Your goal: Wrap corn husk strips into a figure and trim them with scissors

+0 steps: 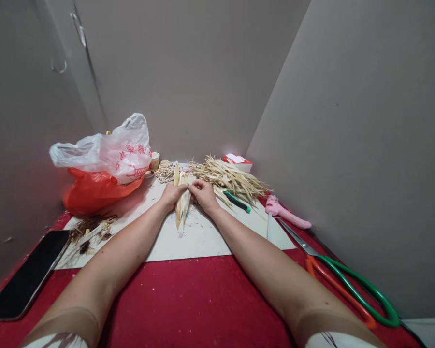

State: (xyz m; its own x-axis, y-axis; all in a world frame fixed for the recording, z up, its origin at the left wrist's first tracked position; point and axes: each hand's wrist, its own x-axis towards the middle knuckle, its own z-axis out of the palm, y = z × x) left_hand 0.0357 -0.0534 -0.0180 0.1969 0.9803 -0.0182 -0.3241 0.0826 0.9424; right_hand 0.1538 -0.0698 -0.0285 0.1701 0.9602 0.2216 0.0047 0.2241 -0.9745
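Both my hands meet over a white board (pixel 210 237) on the red table. My left hand (pixel 172 194) is closed around a bundle of pale dried husk strips (pixel 181 210) that hangs down toward me. My right hand (pixel 203 192) pinches the same bundle near its upper end, fingers curled. A loose pile of dried husk strips (pixel 228 178) lies just beyond my right hand.
A white and a red plastic bag (pixel 105 169) sit at the back left. A dark phone (pixel 29 278) lies at the left edge. Large scissors (pixel 344 282), a pink glue gun (pixel 286 215), a green-handled tool (pixel 238 201), a twine coil (pixel 165 171), a paper cup (pixel 155 160) surround the board. Grey walls close in.
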